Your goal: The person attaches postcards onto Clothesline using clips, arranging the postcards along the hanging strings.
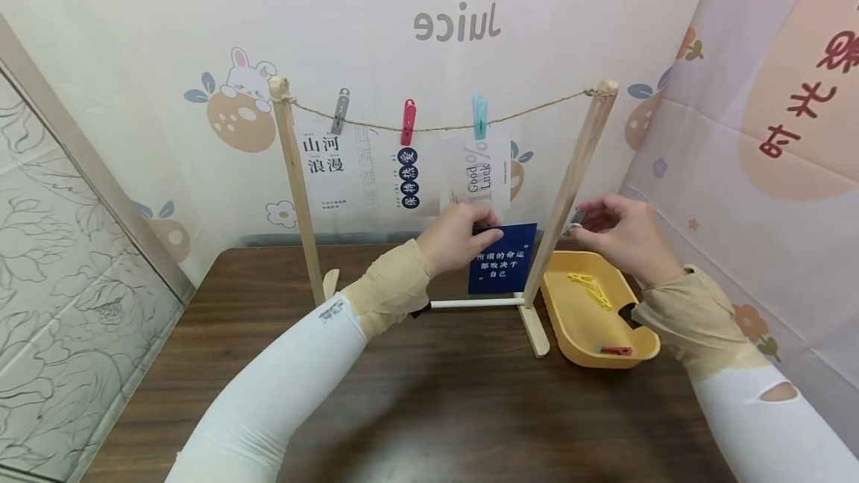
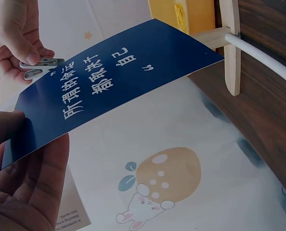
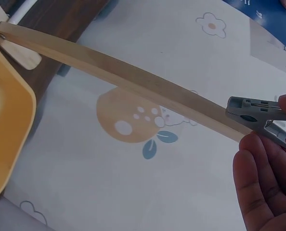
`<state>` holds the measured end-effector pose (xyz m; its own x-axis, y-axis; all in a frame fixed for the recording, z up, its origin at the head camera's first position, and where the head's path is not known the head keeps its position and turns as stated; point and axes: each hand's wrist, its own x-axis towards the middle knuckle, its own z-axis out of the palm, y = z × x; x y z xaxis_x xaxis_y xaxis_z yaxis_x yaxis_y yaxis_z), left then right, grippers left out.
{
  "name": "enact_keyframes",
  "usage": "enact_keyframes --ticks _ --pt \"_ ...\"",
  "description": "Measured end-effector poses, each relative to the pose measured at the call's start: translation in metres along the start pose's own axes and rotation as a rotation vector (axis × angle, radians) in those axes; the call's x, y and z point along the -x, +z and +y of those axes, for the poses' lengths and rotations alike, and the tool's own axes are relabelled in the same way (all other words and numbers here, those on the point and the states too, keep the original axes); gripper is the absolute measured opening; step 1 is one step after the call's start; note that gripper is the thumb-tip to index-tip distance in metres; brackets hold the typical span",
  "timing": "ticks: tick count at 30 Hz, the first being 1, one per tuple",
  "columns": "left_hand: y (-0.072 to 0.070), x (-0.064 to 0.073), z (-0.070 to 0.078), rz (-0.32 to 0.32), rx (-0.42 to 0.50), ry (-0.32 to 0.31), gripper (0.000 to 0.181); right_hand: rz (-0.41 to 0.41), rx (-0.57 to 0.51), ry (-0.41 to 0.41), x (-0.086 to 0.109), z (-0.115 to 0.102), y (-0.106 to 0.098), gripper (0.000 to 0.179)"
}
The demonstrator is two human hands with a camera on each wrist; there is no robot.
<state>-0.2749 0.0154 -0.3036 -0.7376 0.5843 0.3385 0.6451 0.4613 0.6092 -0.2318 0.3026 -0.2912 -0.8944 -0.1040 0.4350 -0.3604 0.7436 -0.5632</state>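
Note:
My left hand (image 1: pixel 459 237) pinches a dark blue card with white writing (image 1: pixel 502 267) by its upper left corner. In the left wrist view the thumb lies over one face of the card and fingers lie behind it. My right hand (image 1: pixel 624 237) is just right of the right post, above the yellow tray. Between its thumb and fingers it pinches a grey clothespin (image 3: pixel 249 113). From a sagging twine (image 1: pixel 443 129) hang three pale printed cards, under a grey clothespin (image 1: pixel 340 112), a red clothespin (image 1: pixel 408 123) and a light blue clothespin (image 1: pixel 479 118).
The twine is tied between a left wooden post (image 1: pixel 302 200) and a right wooden post (image 1: pixel 570 177), joined low down by a white rod (image 1: pixel 476 304). In the yellow tray (image 1: pixel 560 319) lie yellow clothespins (image 1: pixel 590 291) and a red one (image 1: pixel 616 351). A patterned cloth hangs behind the brown table (image 1: pixel 416 401).

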Motion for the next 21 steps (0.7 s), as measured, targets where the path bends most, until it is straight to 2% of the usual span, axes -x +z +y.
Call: enact_keyframes --ticks 21 --pt "-0.019 -0.013 0.017 0.042 -0.017 0.014 0.018 0.063 -0.013 -0.064 -0.009 -0.021 -0.017 0.025"
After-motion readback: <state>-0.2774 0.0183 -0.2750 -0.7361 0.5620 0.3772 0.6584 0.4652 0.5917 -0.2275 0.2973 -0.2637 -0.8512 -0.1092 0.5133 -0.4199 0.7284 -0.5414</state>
